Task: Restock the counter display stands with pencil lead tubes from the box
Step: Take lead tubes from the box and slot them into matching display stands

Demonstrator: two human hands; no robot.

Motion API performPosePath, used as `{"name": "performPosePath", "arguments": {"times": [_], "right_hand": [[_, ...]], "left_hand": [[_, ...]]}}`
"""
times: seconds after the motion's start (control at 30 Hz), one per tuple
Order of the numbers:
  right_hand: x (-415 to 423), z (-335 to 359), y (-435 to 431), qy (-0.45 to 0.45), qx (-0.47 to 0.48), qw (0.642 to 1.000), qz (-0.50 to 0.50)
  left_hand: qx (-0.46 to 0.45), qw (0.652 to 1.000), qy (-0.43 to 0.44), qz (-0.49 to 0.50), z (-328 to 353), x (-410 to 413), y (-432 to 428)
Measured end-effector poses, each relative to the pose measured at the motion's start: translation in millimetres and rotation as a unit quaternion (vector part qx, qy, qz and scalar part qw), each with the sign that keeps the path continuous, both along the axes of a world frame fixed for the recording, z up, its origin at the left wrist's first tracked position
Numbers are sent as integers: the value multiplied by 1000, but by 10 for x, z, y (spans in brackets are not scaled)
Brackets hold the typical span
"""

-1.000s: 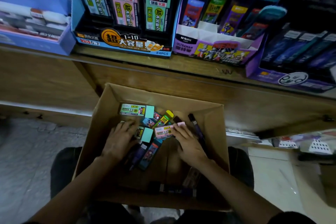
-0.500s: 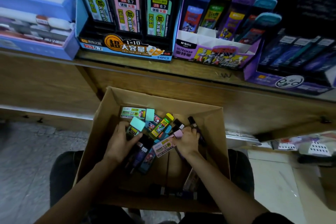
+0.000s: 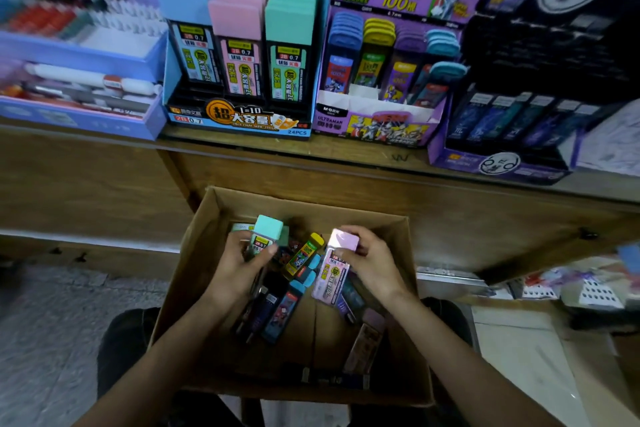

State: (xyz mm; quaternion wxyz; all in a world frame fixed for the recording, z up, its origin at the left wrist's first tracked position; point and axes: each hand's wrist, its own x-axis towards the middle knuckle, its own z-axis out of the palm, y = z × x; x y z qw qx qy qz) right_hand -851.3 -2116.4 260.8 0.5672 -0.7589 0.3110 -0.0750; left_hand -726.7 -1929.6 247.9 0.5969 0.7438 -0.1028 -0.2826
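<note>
Cardboard box (image 3: 195, 263) sits on the person's lap, open top, loose pencil lead tubes lying inside. Left hand (image 3: 242, 270) in the box's left half, fingers curled round a mint-capped lead tube (image 3: 265, 236), cap end raised toward the box's far wall. Right hand (image 3: 370, 260) in the box's right half, pinching a pink-capped lead tube (image 3: 332, 270) near its cap, tube tilted with its lower end down among the others. Between the two held tubes in the box lies a yellow-capped tube (image 3: 304, 253); nearer the box's middle, a blue-capped tube (image 3: 282, 312). Beyond the box's far wall, wooden worktop (image 3: 346, 152) carries a blue display stand (image 3: 239, 121) with blue, pink and mint rows, and right of it a purple Ultraman stand (image 3: 374, 128). Further right of the box, a dark purple stand (image 3: 498, 163), contents too blurred to read
</note>
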Motion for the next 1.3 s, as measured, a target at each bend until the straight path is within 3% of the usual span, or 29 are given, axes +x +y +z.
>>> {"name": "performPosePath", "arguments": {"times": [0.2,0.6,0.83,1.03,1.3], "right_hand": [[41,856,-115,-121,-35,992,32],[956,2456,136,-296,-122,943,94],[1448,2618,284,-249,-294,917,101],[1538,2459,368,-211,-332,915,88],[1614,2339,423,-197,-301,930,79]], "left_hand": [[-77,996,-8,-39,442,106,-42],[-200,973,-104,58,1432,654,311],[-185,970,-141,75,1640,719,611],[-183,970,-142,69,1626,734,707],[-189,972,-117,73,1579,751,726]]}}
